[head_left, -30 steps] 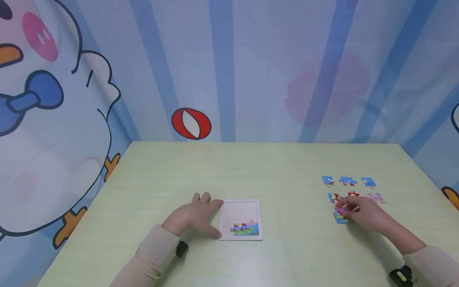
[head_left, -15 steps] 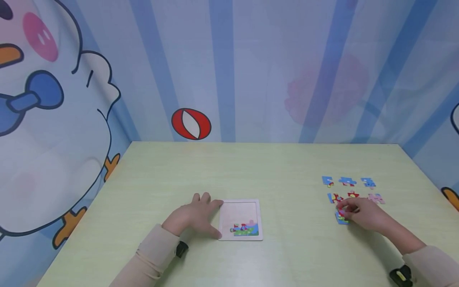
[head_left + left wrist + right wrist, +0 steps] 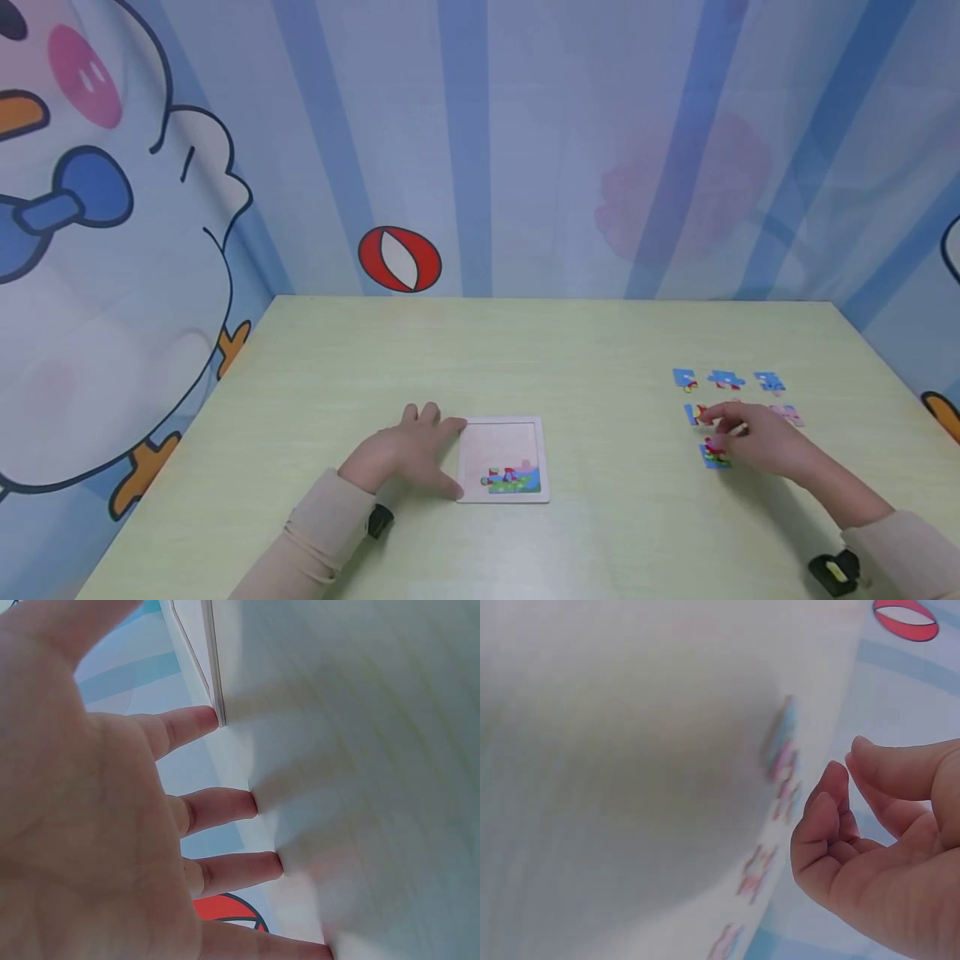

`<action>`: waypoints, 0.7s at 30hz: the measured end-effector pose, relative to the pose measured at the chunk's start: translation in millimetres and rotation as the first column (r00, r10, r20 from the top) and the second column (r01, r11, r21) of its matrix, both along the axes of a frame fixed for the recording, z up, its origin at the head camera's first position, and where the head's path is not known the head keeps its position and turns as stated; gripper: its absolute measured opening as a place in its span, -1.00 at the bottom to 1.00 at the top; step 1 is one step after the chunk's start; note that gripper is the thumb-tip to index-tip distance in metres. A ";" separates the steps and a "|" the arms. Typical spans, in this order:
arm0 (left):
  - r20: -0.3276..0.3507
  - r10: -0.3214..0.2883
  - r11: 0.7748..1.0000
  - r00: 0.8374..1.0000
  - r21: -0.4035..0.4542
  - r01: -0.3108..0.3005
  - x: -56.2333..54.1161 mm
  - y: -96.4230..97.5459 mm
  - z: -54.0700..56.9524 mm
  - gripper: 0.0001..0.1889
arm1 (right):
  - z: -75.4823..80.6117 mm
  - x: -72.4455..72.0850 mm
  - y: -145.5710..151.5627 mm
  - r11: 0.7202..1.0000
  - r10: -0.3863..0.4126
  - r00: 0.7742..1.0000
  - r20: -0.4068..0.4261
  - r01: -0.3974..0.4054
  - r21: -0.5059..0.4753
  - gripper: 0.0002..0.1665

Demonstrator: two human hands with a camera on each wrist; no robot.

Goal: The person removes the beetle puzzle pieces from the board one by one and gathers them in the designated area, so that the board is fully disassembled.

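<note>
In the head view my left hand point(image 3: 408, 450) rests beside the white puzzle frame point(image 3: 498, 421), fingers spread, thumb and index tip touching its left edge. The left wrist view shows a fingertip at the corner of the puzzle frame point(image 3: 213, 667). A joined green, blue and red section point(image 3: 517, 481) fills the frame's lower right. My right hand point(image 3: 765, 437) hovers by the loose jigsaw pieces, fingers loosely bent and holding nothing. Just under its fingertips lies a blue and green jigsaw piece point(image 3: 714, 455). In the right wrist view a jigsaw piece point(image 3: 781, 742) sits apart from the right hand point(image 3: 885, 862).
Beyond the right hand, blue jigsaw pieces point(image 3: 725, 379) form a back row. A pink jigsaw piece point(image 3: 789, 414) and a yellow-blue jigsaw piece point(image 3: 693, 414) lie in the row before it. A printed curtain point(image 3: 525, 167) hangs behind the pale table point(image 3: 600, 533).
My right hand has let go of the blue and green jigsaw piece and lifted slightly away, leaving it lying on the table. The left hand and the puzzle frame have not moved.
</note>
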State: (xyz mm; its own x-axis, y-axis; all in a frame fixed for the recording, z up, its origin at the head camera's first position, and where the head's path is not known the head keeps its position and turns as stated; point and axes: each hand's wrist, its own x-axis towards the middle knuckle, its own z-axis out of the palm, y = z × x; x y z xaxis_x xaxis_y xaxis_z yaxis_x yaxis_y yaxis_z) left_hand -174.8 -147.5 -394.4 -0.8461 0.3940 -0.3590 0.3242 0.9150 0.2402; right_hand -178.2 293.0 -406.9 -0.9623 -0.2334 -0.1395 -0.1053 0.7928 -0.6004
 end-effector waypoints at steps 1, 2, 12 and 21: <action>0.000 -0.001 1.000 1.000 0.000 0.001 0.0 -0.1 -0.1 -0.07 | 2.1 0.0 -2.3 1.000 0.003 1.000 0.000 -0.003 -0.014 -0.64; -0.001 -0.002 1.000 1.000 0.001 0.002 0.0 -0.2 -0.2 -0.07 | 4.3 0.1 -4.9 1.000 0.011 1.000 0.000 -0.011 -0.028 -0.64; -0.004 -0.005 1.000 1.000 0.005 0.005 0.1 -1.1 -0.4 -0.07 | 18.7 0.5 -47.6 0.985 0.115 0.990 -0.078 -0.124 -0.124 -0.66; 0.002 -0.001 1.000 1.000 0.013 0.001 0.5 -0.9 -0.5 -0.07 | 26.4 0.6 -91.6 0.962 0.180 0.980 -0.083 -0.193 -0.196 -0.65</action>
State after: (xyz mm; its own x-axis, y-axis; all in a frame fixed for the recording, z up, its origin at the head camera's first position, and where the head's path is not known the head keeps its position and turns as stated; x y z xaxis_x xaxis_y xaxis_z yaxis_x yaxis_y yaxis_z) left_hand -174.3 -148.4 -394.9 -0.8451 0.3994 -0.3552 0.3244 0.9114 0.2531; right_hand -177.6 201.4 -380.4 -0.9045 -0.4264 -0.0105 -0.2832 0.6186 -0.7329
